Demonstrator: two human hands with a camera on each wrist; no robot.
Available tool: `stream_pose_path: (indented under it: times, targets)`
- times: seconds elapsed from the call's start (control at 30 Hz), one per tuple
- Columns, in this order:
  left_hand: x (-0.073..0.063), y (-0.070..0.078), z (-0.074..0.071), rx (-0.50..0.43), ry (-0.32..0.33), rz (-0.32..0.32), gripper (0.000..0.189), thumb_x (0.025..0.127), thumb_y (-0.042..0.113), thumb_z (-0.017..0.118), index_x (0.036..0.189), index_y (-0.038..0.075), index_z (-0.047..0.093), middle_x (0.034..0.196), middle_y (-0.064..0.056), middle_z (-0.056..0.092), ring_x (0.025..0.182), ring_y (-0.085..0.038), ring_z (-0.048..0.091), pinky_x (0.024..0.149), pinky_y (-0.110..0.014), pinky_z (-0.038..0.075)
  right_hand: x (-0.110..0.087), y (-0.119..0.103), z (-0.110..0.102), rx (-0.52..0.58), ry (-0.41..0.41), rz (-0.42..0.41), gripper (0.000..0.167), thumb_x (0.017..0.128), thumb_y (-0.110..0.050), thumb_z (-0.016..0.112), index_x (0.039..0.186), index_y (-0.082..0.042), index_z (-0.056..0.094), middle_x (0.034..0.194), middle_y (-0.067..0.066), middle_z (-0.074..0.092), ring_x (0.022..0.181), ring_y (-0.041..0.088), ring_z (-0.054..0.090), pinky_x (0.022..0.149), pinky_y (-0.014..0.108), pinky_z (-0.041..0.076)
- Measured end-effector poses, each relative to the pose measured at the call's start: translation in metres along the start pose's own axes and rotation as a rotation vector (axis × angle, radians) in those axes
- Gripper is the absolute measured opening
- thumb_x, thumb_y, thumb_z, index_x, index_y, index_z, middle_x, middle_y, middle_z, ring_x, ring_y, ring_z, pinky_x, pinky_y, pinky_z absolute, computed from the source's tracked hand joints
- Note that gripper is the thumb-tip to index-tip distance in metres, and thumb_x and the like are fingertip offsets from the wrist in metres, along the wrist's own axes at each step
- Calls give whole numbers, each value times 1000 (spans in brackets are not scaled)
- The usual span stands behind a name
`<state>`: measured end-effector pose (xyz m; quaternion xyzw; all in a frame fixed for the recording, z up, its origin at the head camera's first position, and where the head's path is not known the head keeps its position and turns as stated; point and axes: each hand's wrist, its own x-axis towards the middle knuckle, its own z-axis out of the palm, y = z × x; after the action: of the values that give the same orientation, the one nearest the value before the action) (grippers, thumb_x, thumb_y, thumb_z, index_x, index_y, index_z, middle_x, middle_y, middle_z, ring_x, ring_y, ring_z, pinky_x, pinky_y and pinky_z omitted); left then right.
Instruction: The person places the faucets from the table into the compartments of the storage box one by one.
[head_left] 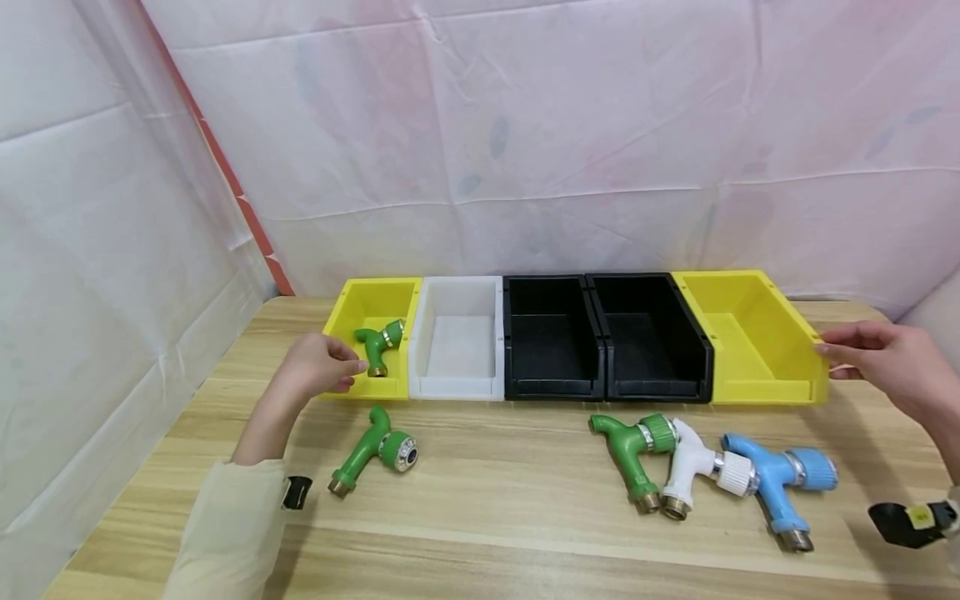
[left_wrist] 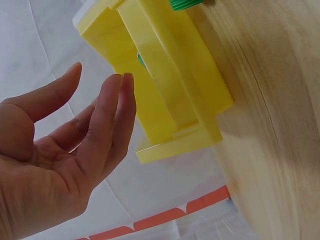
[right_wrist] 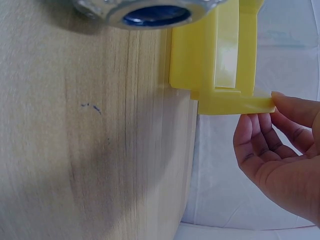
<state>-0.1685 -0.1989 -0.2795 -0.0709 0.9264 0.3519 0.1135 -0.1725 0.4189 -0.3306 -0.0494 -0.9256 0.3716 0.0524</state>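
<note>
My left hand hovers over the front left of the left yellow bin, thumb and fingers apart in the left wrist view and holding nothing. Inside that bin lies a green faucet. Another green faucet is on the table in front of it. At the far right, my right hand pinches the outer side edge of the right yellow bin between thumb and fingertips; the right wrist view shows the thumb at the rim.
Between the yellow bins stand a white bin and two black bins, side by side. In front, towards the right, lie a green faucet, a white faucet and a blue faucet. A white cloth hangs behind.
</note>
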Motion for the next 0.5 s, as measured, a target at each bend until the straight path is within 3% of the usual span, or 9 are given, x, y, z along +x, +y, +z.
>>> stream_pose_path:
  times: [0.3,0.5]
  targets:
    - [-9,-2,4,47,-15,25,27,87,18,64,98,-6,63,86,-14,61,72,-22,60,69,-35,54,1,-1,0,-20,4,14,39,95,-19,50,115,14,46,74,-30,45,62,0,54,55,26,53]
    - [-17,-6,8,85,-13,50,25,86,17,65,95,-6,63,84,-13,61,69,-19,57,63,-30,52,0,-2,1,-3,7,5,39,95,-19,49,113,15,47,75,-30,46,62,1,54,55,26,53]
